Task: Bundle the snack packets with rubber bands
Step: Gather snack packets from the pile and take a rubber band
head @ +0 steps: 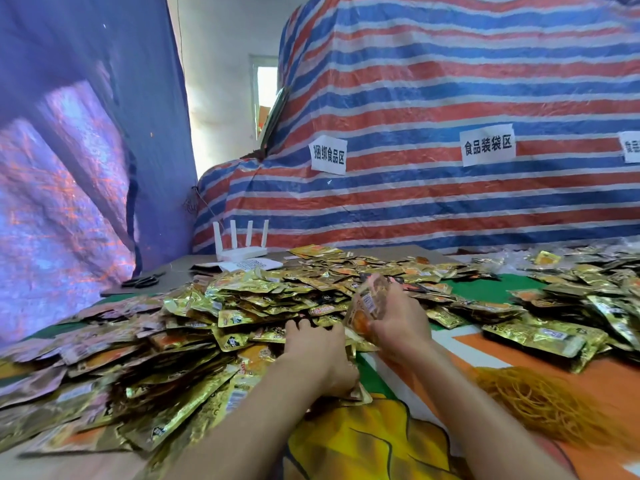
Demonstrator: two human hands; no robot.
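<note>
While gathering goes on, clutching a small stack of packets point(369, 303) in the right hand point(401, 323), fingers wrapped round it, long axis standing nearly upright and leaning slightly away from the body. Pressing palm-down with the left hand point(318, 351) into the near edge of the loose packet pile point(207, 313), fingers curled among the gold wrappers; cannot tell whether any single packet is actually pinched there. Lying just left of and beyond the left hand, most of that pile, spreading far out to the left side; more packets well beyond and to the right of the right hand. Sitting to the right of and nearer the body than the right hand, well apart from the left, the heap of rubber bands point(547, 407), on the orange part of the table cover point(519, 358). Judging from this: still collecting, no band on the stack yet. Likely needing the right-side reach for a band, so either passing the stack to the left hand or crossing over. Risk of slippery foil packets fanning out of a one-handed hold.
</note>
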